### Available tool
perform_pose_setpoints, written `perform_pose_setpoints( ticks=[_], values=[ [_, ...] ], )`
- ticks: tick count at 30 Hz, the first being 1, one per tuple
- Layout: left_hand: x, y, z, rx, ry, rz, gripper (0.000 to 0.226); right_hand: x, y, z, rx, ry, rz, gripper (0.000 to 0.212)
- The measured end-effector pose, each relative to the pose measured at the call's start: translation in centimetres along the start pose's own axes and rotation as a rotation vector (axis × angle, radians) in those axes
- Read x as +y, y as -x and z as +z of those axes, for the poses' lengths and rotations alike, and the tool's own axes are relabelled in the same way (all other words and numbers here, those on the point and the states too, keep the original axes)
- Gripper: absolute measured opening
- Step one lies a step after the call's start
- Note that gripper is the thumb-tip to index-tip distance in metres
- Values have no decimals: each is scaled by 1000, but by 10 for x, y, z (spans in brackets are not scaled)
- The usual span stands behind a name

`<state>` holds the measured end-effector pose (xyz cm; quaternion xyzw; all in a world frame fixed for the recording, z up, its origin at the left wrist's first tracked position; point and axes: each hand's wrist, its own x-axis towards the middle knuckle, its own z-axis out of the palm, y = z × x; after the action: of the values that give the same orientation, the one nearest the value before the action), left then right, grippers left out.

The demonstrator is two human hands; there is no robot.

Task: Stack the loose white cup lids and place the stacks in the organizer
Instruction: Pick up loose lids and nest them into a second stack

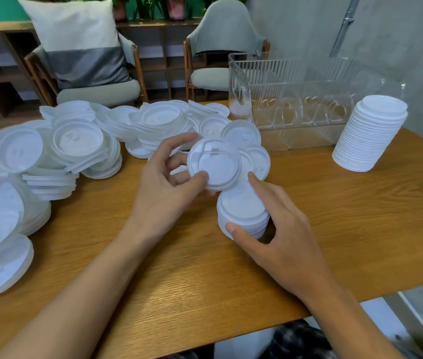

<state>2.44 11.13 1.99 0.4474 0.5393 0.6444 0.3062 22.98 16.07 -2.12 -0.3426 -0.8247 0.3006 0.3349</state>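
My left hand (169,174) pinches a single white lid (214,164) by its near edge and holds it just above the table. Below and to its right, my right hand (277,224) grips a short stack of lids (244,213) between thumb and fingers. A large heap of loose white lids (76,143) covers the left and back of the wooden table (334,216). The clear ribbed organizer (296,99) stands at the back right, with no lids visible inside. A tall finished stack of lids (371,133) stands on the table beside the organizer's right end.
Two loose lids (246,141) lie just behind the held lid. Two chairs stand behind the table, the left one with a white and grey cushion (81,40). A concrete wall is at the right. The table's near edge runs diagonally at the lower right.
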Motion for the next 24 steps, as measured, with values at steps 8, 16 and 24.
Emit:
perform_pose_setpoints(
  ticks=[8,16,24],
  values=[
    [-8,4,2,-194,-304,43,42,1,0,-1,18,-69,4,95],
    [-13,7,1,-188,-633,219,60,1,0,-1,-2,-35,-4,87],
    [-15,10,8,-227,-546,284,62,3,-1,-2,-20,-88,3,95]
  ],
)
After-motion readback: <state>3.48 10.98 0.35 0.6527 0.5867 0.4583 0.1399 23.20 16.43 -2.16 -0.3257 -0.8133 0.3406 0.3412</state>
